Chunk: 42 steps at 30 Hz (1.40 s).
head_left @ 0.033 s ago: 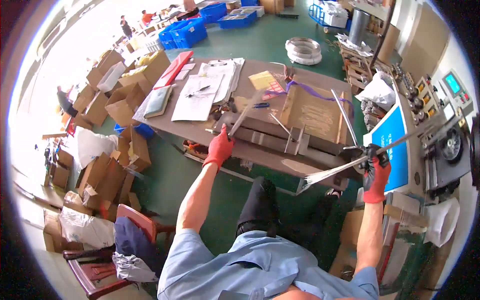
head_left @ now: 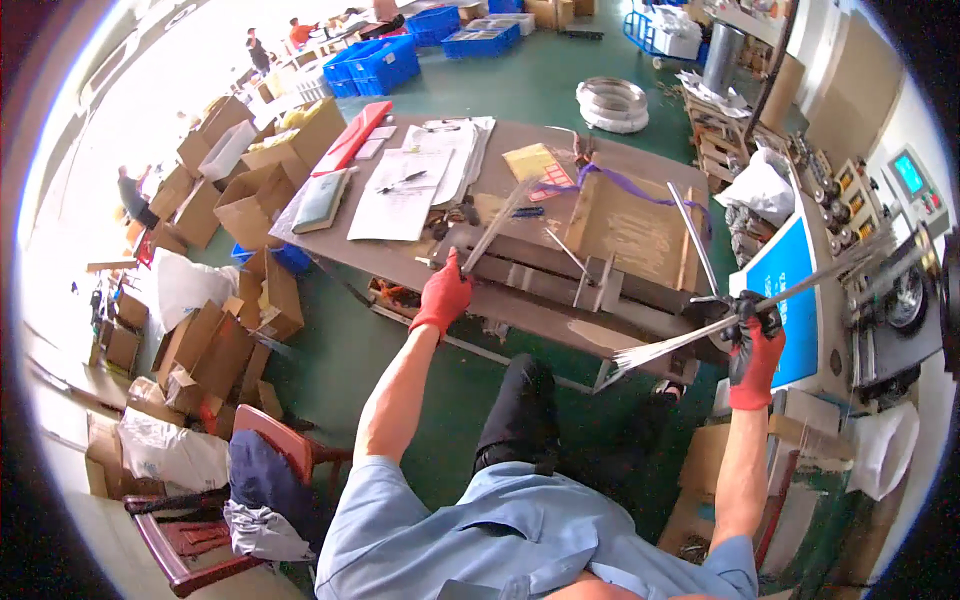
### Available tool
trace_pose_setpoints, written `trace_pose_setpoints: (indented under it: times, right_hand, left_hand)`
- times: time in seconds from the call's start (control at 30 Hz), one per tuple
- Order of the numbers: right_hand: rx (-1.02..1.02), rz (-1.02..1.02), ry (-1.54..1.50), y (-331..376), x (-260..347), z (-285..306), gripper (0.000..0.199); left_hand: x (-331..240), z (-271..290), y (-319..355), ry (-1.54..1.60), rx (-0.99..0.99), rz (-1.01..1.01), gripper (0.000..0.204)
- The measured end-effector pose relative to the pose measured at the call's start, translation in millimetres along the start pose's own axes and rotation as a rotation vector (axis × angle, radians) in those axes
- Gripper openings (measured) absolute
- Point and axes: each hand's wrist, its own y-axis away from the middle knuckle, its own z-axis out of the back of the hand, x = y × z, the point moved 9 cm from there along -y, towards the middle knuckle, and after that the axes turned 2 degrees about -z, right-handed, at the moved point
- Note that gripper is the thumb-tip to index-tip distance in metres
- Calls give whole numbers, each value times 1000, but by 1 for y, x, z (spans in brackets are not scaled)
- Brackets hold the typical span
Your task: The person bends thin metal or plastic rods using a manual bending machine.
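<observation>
The black-and-red gloved right hand [head_left: 755, 350] is clamped round a long silvery wire bundle [head_left: 672, 346] at the brown rectangular table's [head_left: 645, 163] near-right corner; the red-gloved left hand [head_left: 443, 297], grip unclear, meets a pale thin-strand bundle [head_left: 500, 226] over its near edge. One bundle seems gathered, the other unfinished.

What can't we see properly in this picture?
All in the head view:
Bundle of rods: middle hidden by the right hand; far end blurred.
Left hand: too small to tell whether it grips the nearby rods.
Distant person: too small to see their hands.
</observation>
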Motion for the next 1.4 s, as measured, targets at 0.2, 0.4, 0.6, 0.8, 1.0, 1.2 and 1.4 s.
trace_pose_setpoints:
  times: [0.2,0.4,0.6,0.8,1.0,1.2,1.4]
  right_hand:
    - [92,30,23,4,7,-13,27]
    - [120,108,219,2,18,-16,24]
    - [185,201,298,-3,22,-14,26]
    - [223,269,340,-1,42,-15,25]
    - [62,214,417,7,44,-27,26]
    - [90,157,601,3,43,-41,48]
    - [141,243,399,14,65,-50,26]
  left_hand:
    - [2,2,2,-51,75,29,89]
    - [3,7,6,-26,100,2,96]
    - [-6,36,21,-60,131,-21,96]
    - [-52,103,36,-403,-187,-58,84]
    - [-218,85,87,503,-203,-782,43]
    - [-326,-4,140,618,125,-909,55]
    - [-351,-29,133,540,252,-894,49]
